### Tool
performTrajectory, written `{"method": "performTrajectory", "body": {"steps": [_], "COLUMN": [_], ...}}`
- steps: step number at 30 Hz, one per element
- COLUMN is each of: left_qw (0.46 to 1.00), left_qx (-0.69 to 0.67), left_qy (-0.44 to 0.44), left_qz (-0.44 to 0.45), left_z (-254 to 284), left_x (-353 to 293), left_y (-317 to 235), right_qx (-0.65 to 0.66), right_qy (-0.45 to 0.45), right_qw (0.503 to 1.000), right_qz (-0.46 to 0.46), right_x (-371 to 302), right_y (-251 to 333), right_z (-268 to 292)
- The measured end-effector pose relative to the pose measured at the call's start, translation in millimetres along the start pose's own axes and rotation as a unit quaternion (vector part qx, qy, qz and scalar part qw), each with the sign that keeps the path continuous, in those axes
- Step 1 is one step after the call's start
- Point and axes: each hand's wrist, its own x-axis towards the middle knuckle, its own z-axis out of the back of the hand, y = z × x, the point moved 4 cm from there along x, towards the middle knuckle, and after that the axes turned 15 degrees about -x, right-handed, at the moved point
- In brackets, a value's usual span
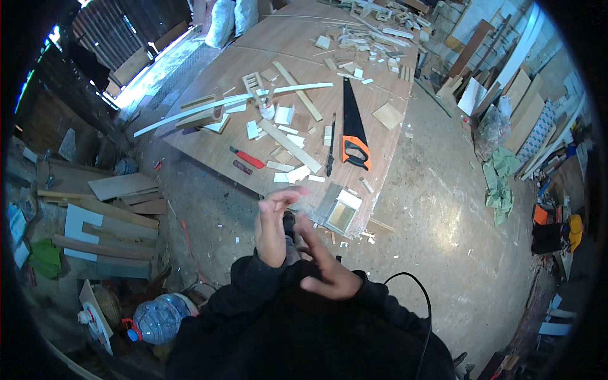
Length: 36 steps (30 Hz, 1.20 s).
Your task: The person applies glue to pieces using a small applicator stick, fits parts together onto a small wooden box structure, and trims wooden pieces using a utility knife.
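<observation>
The person's left hand (272, 233) and right hand (329, 273) are raised near the tabletop (253, 57), each grip open and seemingly holding nothing. The small rectangular frame (342, 215) lies closest, at the near corner, with the orange-handled handsaw (356, 130) beyond it. Handling the frame well would likely mean taking opposite edges lightly, sparing its pane-like middle, sleeves clear of the wood offcuts (297, 174).

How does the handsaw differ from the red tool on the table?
The handsaw is much larger than the red tool. The handsaw is black and orange; the red tool is mostly red. The handsaw lies roughly up and down the picture, while the red tool slants crosswise. Both lie on the table.
</observation>
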Motion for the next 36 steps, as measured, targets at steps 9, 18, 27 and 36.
{"method": "performTrajectory", "body": {"steps": [9, 18, 27, 36], "left_qw": [0.787, 0.669, 0.861, 0.903], "left_qx": [0.203, 0.057, -0.239, -0.030], "left_qy": [0.559, 0.688, 0.328, 0.270], "left_qz": [0.163, 0.275, 0.307, 0.332], "left_z": [-60, -116, -113, -91], "left_x": [-90, -119, -103, -98], "left_y": [31, -4, 51, 76], "right_qx": [0.038, 0.084, 0.120, -0.337], "right_qy": [0.019, 0.130, -0.056, 0.021], "right_qw": [0.999, 0.962, 0.981, 0.941], "right_qz": [0.023, 0.224, 0.144, 0.011], "right_x": [-46, -65, -93, -114], "right_y": [8, 53, 25, -21], "right_z": [44, 37, 45, -1]}}
